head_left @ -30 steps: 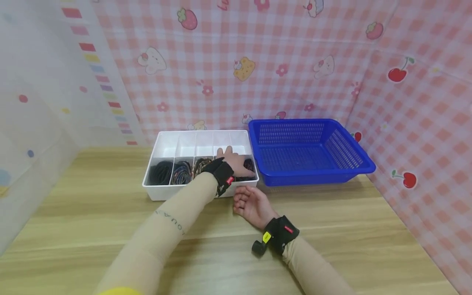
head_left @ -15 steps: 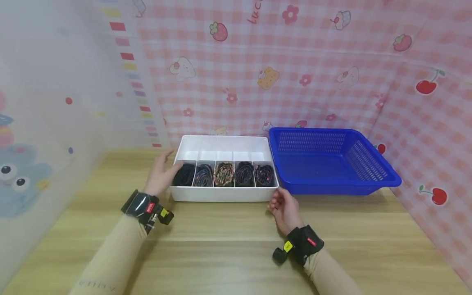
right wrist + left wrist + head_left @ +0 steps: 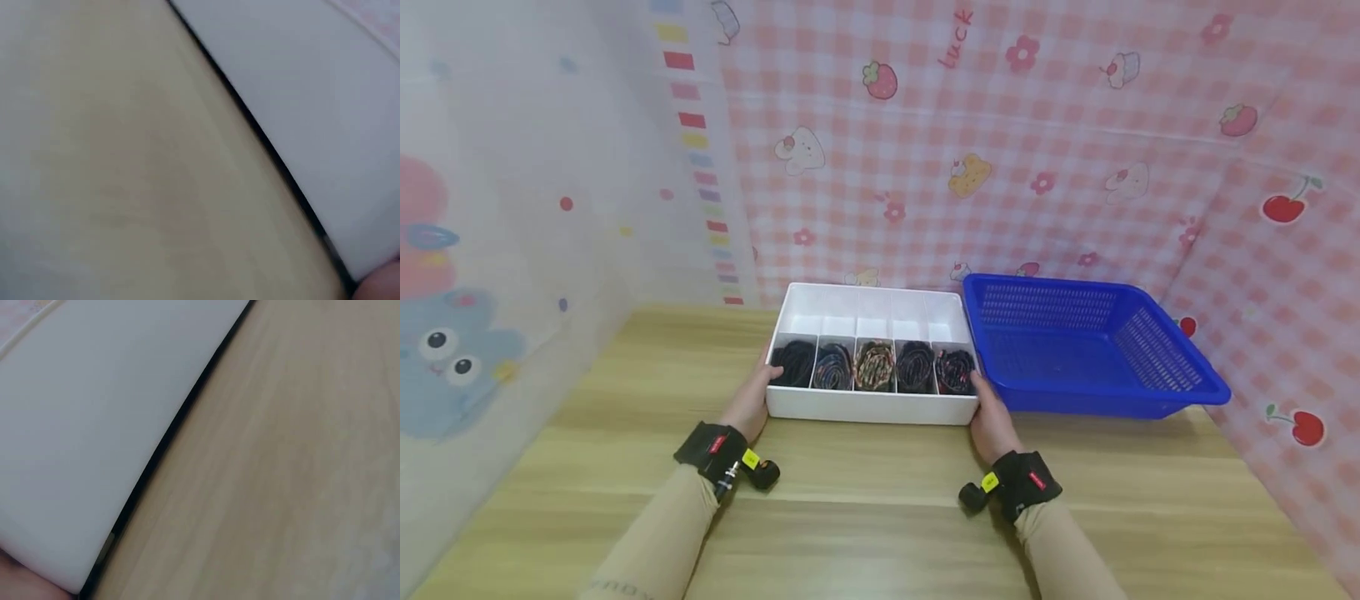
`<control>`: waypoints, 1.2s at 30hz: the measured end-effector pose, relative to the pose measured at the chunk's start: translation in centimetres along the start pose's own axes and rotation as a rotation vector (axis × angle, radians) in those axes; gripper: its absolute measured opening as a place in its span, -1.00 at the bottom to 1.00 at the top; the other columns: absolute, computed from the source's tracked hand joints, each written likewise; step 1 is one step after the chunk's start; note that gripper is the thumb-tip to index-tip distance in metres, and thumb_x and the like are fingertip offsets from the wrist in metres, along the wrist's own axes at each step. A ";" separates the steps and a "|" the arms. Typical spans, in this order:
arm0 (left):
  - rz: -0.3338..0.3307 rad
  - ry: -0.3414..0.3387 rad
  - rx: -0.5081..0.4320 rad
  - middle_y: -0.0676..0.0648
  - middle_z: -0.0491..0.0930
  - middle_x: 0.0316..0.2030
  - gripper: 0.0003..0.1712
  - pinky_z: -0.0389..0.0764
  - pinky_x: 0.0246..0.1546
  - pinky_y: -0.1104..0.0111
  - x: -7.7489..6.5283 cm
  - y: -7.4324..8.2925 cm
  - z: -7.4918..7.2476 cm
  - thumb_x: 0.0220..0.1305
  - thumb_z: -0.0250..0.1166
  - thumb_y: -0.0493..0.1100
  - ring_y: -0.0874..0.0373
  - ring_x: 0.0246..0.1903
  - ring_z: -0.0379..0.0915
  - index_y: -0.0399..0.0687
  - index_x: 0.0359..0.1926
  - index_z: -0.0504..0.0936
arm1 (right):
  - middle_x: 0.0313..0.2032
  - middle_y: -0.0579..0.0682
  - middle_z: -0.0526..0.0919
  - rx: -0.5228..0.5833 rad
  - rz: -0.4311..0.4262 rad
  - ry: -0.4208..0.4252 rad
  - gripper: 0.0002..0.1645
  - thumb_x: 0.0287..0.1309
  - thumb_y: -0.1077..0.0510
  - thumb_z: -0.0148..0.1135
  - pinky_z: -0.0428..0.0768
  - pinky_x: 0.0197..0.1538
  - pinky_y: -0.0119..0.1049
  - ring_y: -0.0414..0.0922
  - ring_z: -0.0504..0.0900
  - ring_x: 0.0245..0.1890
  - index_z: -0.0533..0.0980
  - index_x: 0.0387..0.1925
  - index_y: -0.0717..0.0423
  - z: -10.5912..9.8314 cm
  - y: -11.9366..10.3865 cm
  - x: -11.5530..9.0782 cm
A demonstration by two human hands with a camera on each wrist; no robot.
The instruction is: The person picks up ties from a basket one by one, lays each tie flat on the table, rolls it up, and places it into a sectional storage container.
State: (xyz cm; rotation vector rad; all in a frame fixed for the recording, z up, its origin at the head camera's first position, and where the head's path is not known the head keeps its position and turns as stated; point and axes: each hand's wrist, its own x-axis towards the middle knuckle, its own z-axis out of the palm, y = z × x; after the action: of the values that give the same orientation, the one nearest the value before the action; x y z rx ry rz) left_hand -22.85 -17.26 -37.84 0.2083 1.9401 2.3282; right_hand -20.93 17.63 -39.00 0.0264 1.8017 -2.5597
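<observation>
A white divided storage box (image 3: 872, 406) sits before me, its front row of compartments filled with rolled cloth pieces. The leftmost roll (image 3: 793, 363) is black, the middle one (image 3: 875, 367) has a tan and dark pattern, and the rightmost roll (image 3: 955, 372) is dark with pinkish spots. My left hand (image 3: 748, 406) grips the box's left end, thumb over the rim. At the right end my right hand (image 3: 992, 421) holds it likewise. Both wrist views show the box's front wall (image 3: 94, 437) with a dark strip along its lower edge. Most of the fingers are hidden behind the ends.
Close to the box's right side stands a blue plastic basket (image 3: 1105, 402) with slotted walls. Behind both hangs a pink checked cloth (image 3: 850, 167), with a white cloth (image 3: 550, 150) at the left. All stands on a wood-grain table (image 3: 865, 517).
My left hand has left the compartments on the right and moved to the box's left end. My right hand has risen from below the front corner to grip the right end.
</observation>
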 end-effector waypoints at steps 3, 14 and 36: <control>0.023 -0.006 -0.011 -0.04 -0.38 0.52 -0.15 -0.38 0.40 0.18 0.2 -0.2 0.2 0.28 -0.20 -0.32 0.13 0.45 -0.55 -0.01 0.53 -0.32 | 0.51 0.03 -0.25 0.026 0.022 -0.060 -0.27 0.47 0.13 -0.25 -0.29 0.44 -0.30 -0.15 -0.32 0.47 -0.23 0.48 0.31 -0.6 0.2 0.6; 0.078 -0.024 -0.127 -0.14 -0.27 0.51 -0.21 -0.28 0.41 0.14 0.0 -0.6 0.0 0.27 -0.25 -0.36 0.04 0.45 -0.38 -0.18 0.52 -0.22 | 0.50 0.02 -0.30 0.110 -0.074 -0.162 -0.28 0.42 0.27 -0.37 -0.37 0.43 -0.26 -0.17 -0.35 0.45 -0.31 0.49 0.23 -1.4 0.3 0.5; 0.042 -0.029 -0.050 -0.15 -0.23 0.51 -0.24 -0.14 0.39 0.07 -0.3 -0.2 -1.2 0.37 -0.16 -0.31 0.00 0.44 -0.31 -0.14 0.52 -0.20 | 0.52 -0.02 -0.30 0.112 -0.133 -0.229 -0.20 0.33 0.32 -0.28 -0.40 0.43 -0.18 -0.15 -0.36 0.47 -0.29 0.51 0.15 -1.2 0.9 0.8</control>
State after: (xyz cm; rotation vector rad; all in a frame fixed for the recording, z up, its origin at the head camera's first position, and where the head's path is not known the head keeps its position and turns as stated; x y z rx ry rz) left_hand -22.79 -18.48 -38.23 0.2797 1.8800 2.3835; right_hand -21.71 18.43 -40.30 -0.3813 1.6287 -2.6203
